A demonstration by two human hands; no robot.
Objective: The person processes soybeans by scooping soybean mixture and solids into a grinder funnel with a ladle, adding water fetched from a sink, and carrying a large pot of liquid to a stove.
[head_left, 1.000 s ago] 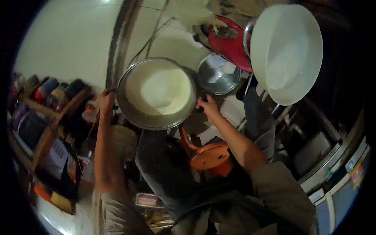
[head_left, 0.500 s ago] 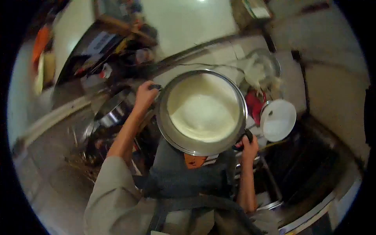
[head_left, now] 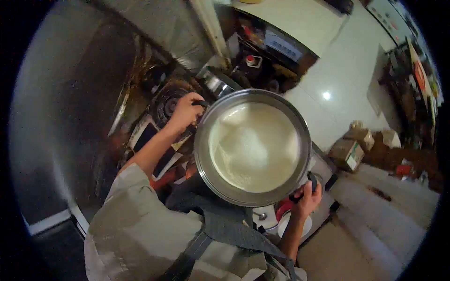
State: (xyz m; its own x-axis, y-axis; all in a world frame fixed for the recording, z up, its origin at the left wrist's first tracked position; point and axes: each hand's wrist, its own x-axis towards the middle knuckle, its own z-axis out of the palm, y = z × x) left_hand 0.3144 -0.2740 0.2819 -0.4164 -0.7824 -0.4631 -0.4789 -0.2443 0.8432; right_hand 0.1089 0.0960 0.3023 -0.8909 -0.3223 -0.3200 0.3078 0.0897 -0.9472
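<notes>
A wide steel pot (head_left: 203,154) hangs in front of my body, held up by both hands. Inside it is a pale, milky liquid (head_left: 281,145) with a whiter, grainy-looking patch near the middle. My left hand (head_left: 187,112) is closed around the black handle on the pot's left side. At the lower right, my right hand (head_left: 308,199) grips the opposite black handle (head_left: 312,181). A sooty stove burner (head_left: 168,103) lies just beyond my left hand, lower than the pot. My apron strap is visible under the pot's near edge.
Another steel pot (head_left: 215,83) stands behind the left handle. A container with a red cap (head_left: 252,61) sits in a dark shelf beyond. Below my right wrist is a white bowl (head_left: 304,227). Cardboard boxes (head_left: 348,154) stand on the tiled floor (head_left: 318,114) to the right.
My view and body have turned left, bringing the pot round towards the burner. The white bowl now shows behind my right forearm. Both hands have kept their hold on the handles.
</notes>
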